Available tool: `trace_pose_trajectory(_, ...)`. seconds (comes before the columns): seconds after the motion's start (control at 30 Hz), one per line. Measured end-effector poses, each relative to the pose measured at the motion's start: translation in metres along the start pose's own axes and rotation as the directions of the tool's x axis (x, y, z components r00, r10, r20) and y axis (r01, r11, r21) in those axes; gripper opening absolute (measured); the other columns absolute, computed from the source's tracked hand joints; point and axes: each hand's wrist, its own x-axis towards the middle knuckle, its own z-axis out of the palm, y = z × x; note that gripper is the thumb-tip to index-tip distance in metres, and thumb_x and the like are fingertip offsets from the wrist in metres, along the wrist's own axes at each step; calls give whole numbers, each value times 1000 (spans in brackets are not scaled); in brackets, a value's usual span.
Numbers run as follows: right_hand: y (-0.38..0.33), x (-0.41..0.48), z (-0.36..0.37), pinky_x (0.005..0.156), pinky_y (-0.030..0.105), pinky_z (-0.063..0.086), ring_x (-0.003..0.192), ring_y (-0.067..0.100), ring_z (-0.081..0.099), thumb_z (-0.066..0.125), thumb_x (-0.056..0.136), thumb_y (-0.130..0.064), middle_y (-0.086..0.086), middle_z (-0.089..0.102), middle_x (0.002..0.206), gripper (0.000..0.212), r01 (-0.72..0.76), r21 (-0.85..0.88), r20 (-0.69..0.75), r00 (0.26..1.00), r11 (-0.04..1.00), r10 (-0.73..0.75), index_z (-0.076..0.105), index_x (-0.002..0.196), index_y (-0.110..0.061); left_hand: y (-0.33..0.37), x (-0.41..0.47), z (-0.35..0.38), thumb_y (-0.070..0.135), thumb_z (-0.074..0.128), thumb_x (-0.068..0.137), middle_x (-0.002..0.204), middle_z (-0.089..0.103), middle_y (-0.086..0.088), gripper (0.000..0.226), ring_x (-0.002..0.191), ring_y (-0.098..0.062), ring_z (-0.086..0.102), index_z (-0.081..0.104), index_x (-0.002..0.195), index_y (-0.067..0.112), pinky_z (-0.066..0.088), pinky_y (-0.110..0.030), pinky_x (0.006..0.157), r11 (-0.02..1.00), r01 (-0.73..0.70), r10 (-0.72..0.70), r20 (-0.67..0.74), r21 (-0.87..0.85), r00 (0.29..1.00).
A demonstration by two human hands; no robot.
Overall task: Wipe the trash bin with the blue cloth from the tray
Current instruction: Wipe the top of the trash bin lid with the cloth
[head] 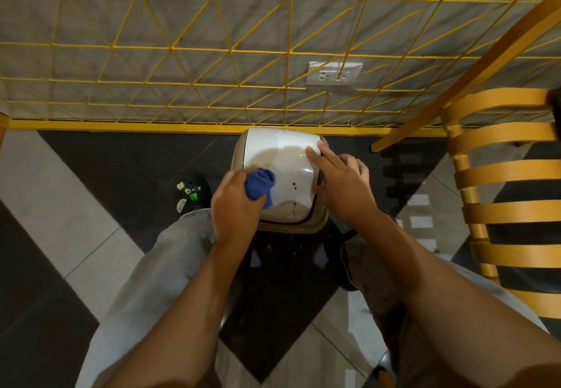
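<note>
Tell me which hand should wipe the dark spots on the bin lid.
Left. The left hand grips the blue cloth beside the dark spots; the right hand has no cloth and rests on the trash bin's right edge.

Café-like indoor corner, where you stood. Noted: black-and-grey tiled floor; yellow wire lattice over grey wall; double wall socket; slatted wooden chair; swing-lid trash bin.

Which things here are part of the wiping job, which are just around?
Job: blue cloth gripped in left hand; trash bin; right hand resting on its lid.
Around: wooden chair; wall outlet; yellow wire grid; shoe.
</note>
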Motion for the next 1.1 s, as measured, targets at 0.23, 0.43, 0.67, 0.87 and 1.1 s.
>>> trace_pose_trajectory(0.23,-1,-1,2,115,47,12,137,27,23,58,89,-24,-8,13,158,69,-7,11,1,1000,1000,7,19,146,-34,5,-9,1,8,69,75,97,64,-15,24,88,-24,60,64,98,1,47,-34,82,1000,14,-13,-35,25,999)
trace_pose_trajectory(0.43,-4,-2,-1,115,49,11,138,29,22,57,89,-26,-7,14,157,68,-12,-17,-5,1000,1000,12,20,146,-33,-5,-24,0,17,68,80,116,60,-8,37,105,-25,57,59,115,14,45,-34,86,984,12,-40,151,178,988)
trace_pose_trajectory(0.67,-7,-2,-7,116,50,0,144,31,3,56,89,-37,-7,6,159,70,-45,80,85,996,996,39,16,147,-35,16,-22,-10,23,72,78,114,61,-9,45,99,-18,55,57,117,5,43,-23,83,928,249,-221,126,-276,967)
trace_pose_trajectory(0.87,-40,-29,-31,101,26,39,124,18,46,54,93,-27,4,52,134,37,-19,643,-146,978,765,147,51,129,-19,40,-14,-11,17,68,82,119,60,-6,39,108,-26,59,55,119,15,49,-44,94,824,324,-296,135,-465,946)
trace_pose_trajectory(1.1,-64,-55,-34,85,21,52,107,10,59,53,88,-40,-8,61,111,35,-245,925,218,968,290,123,52,119,-24,59,-32,-6,11,69,79,102,52,17,47,97,-2,56,47,120,21,49,-14,84,825,210,-147,158,-525,976)
